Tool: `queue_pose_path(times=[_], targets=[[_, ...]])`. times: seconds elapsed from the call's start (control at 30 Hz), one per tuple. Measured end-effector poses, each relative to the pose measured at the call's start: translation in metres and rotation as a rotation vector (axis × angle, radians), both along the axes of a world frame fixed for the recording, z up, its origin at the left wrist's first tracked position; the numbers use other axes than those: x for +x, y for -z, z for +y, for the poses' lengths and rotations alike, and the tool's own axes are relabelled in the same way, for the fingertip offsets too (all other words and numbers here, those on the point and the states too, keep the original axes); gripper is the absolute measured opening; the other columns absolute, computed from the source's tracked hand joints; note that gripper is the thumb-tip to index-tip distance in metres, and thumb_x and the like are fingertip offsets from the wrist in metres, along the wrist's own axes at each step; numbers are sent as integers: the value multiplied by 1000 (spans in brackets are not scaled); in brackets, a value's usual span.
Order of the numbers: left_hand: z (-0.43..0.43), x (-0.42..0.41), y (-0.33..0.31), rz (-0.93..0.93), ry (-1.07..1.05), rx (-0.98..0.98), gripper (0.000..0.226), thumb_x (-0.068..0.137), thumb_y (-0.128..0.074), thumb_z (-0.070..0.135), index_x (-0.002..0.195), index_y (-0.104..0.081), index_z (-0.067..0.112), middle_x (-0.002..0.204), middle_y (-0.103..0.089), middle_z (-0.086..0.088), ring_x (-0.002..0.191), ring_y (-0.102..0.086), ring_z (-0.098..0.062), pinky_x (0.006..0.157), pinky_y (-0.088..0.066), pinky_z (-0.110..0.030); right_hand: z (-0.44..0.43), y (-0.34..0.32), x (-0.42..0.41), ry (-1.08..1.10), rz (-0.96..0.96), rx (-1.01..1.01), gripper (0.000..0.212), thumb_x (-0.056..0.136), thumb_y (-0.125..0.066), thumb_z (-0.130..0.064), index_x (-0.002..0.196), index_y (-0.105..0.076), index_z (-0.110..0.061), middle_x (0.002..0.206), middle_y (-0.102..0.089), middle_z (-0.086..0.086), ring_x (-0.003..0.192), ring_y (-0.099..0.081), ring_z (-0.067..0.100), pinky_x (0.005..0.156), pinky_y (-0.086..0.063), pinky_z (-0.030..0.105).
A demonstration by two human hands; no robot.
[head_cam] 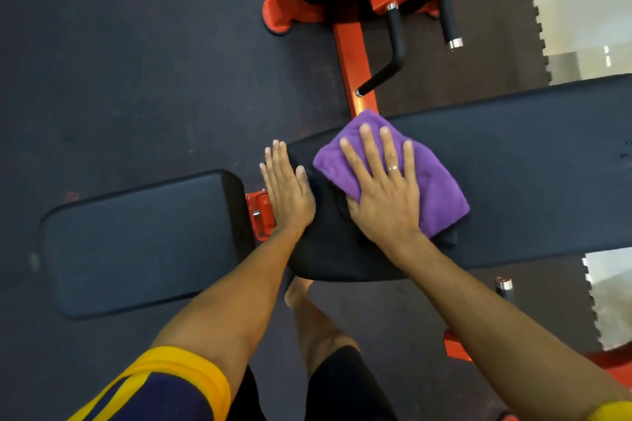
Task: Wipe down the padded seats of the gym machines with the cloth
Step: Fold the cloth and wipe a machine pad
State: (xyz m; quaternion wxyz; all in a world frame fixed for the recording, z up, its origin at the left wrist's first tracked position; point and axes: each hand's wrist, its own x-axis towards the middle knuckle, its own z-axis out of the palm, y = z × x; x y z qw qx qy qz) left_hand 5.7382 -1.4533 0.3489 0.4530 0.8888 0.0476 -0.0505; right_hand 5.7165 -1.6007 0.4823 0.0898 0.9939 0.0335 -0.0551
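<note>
Fig: R hand [383,195] flat, pressing purple fabric cloth [439,181] at left end of long black padded backrest [530,181] | L hand [287,191] flat beside | short black seat pad [143,243] prob. pending.

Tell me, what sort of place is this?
Most likely a gym: a padded black bench on an orange steel frame, machine handles with black grips, and dark rubber floor mats.

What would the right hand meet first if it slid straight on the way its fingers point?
Probably the orange frame beam, beyond the pad's far edge; it may sit lower, so the right hand could pass above it.
</note>
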Motion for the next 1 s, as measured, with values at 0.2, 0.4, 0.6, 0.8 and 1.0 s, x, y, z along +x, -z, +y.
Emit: queue_pose_path(times=[0.2,0.4,0.6,0.8,1.0], targets=[[4,8,3,-117,205,35,58,108,-38,23,159,-20,4,168,-17,-10,157,-6,-20,127,-2,-49,53,22,4,179,-40,12,71,99,-42,-37,164,-17,-23,171,-5,11,157,0,40,123,12,59],[7,7,-7,-94,213,1,58,104,-24,22,159,-18,4,168,-17,-11,157,-8,-22,128,0,-45,45,12,-74,317,-100,-2,80,90,-55,-15,163,-22,-18,170,-14,9,157,-9,36,126,-1,58],[8,9,-8,-108,256,42,61,102,-27,17,159,-14,1,168,-14,-12,157,-6,-23,128,1,-43,63,17,-23,585,-217,3,86,91,-57,-17,164,-14,-23,171,-6,12,156,-2,40,124,1,63],[17,11,-8,-113,392,49,61,105,-26,24,159,-12,0,169,-10,-14,157,-2,-23,128,0,-46,94,40,-110,543,-178,64,84,87,-62,-6,162,-27,-22,170,-17,7,157,-9,34,127,-3,55],[2,2,-32,-219,575,-17,59,105,-33,15,158,-15,-4,167,-11,-21,157,-5,-31,128,-3,-47,70,18,-84,842,-289,21,76,94,-47,-22,164,-17,-23,170,-7,12,156,-4,40,125,-1,59]])
